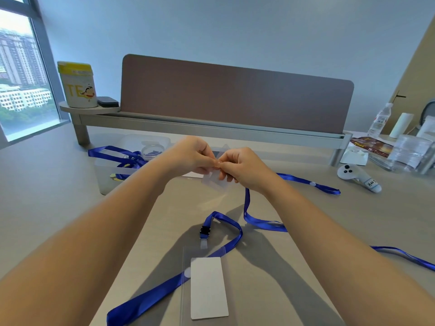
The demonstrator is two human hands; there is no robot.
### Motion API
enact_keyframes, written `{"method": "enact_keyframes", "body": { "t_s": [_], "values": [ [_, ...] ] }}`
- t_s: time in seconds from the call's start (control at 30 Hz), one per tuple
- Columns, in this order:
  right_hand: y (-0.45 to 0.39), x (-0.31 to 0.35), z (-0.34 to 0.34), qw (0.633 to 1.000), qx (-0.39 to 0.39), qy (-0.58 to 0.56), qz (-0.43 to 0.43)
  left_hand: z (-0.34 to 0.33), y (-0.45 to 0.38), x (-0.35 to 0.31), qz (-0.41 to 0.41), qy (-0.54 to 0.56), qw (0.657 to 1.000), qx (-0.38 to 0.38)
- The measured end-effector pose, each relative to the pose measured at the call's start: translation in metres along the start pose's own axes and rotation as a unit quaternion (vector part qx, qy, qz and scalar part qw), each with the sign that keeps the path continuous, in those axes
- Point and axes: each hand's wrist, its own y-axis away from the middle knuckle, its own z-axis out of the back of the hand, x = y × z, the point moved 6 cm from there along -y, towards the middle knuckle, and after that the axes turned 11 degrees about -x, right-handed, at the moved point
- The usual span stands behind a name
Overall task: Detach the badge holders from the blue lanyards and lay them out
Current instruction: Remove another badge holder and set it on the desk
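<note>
My left hand (191, 155) and my right hand (240, 165) meet above the middle of the table, fingertips pinching the top of a clear badge holder (217, 183) that hangs between them. A blue lanyard (261, 223) drops from under my right hand and loops over the table to the right. Nearer to me lies a second clear badge holder (208, 288) with a white card inside, still joined by its black clip (204, 231) to another blue lanyard (150, 300). The clip in my fingers is hidden.
A clear plastic bin (110, 177) at the left holds more blue lanyards (117, 154). A white controller (359, 176), plastic containers (409, 154) and a water bottle (380, 120) crowd the right. A desk divider (235, 97) runs along the back, with a yellow-lidded tub (77, 84).
</note>
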Motion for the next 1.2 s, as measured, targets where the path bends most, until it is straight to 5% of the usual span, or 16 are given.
{"method": "enact_keyframes", "body": {
  "t_s": [0.17, 0.3, 0.43, 0.6, 0.7, 0.8, 1.0, 1.2],
  "values": [
    [-0.002, 0.002, 0.000, 0.998, -0.046, 0.013, 0.029, 0.001, 0.003, -0.001, -0.042, -0.017, 0.999, -0.023],
    [-0.004, 0.006, 0.006, 0.995, -0.076, -0.062, 0.018, 0.001, 0.004, 0.004, -0.036, 0.105, 0.992, -0.063],
    [-0.010, 0.003, 0.009, 0.991, -0.034, -0.122, -0.040, -0.013, 0.005, 0.042, 0.148, 0.232, 0.961, -0.029],
    [-0.010, 0.000, 0.010, 0.990, 0.006, -0.127, -0.060, -0.050, 0.031, 0.074, 0.350, 0.267, 0.885, 0.150],
    [-0.009, -0.006, 0.009, 0.987, 0.019, -0.142, -0.078, -0.053, 0.024, 0.065, 0.359, 0.432, 0.823, 0.081],
    [-0.007, -0.019, 0.012, 0.994, 0.017, -0.039, -0.097, -0.039, 0.011, 0.062, 0.337, 0.508, 0.791, -0.046],
    [-0.006, -0.051, 0.029, 0.983, -0.099, 0.066, -0.136, -0.013, 0.005, 0.044, 0.260, 0.449, 0.839, -0.165],
    [-0.004, -0.066, 0.054, 0.940, -0.241, 0.187, -0.150, 0.003, 0.003, 0.028, 0.260, 0.408, 0.848, -0.218]
  ]
}}
